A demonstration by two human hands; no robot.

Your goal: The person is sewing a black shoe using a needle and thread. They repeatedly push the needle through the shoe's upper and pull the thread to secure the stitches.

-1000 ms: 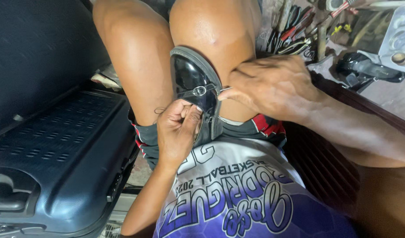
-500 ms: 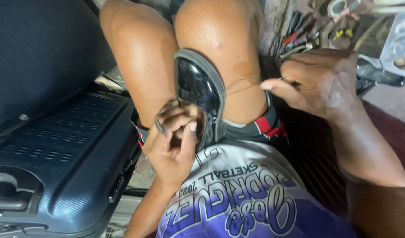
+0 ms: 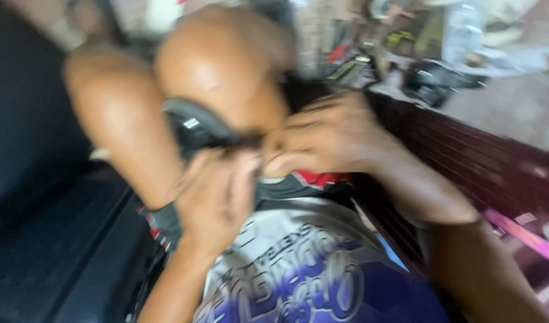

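The whole picture is motion-blurred. A dark shoe (image 3: 194,125) with a grey rim is clamped between my two bare knees. My left hand (image 3: 217,203) comes up from below, and its curled fingers grip the shoe's lower edge. From the right, my right hand (image 3: 328,140) reaches in with its fingers folded against the same edge, touching my left hand. The blur hides whether it holds anything. A purple and white printed shirt (image 3: 298,275) fills the foreground below the hands.
A black ribbed hard case (image 3: 59,251) lies at the left beside my leg. Hand tools (image 3: 358,66) and a dark object (image 3: 436,84) sit at the upper right. A dark red bench edge (image 3: 466,143) runs along the right, with a pink strip (image 3: 519,230) near it.
My right hand has swung back from the far right to the shoe and now meets my left hand. The view has shifted and turned blurry.
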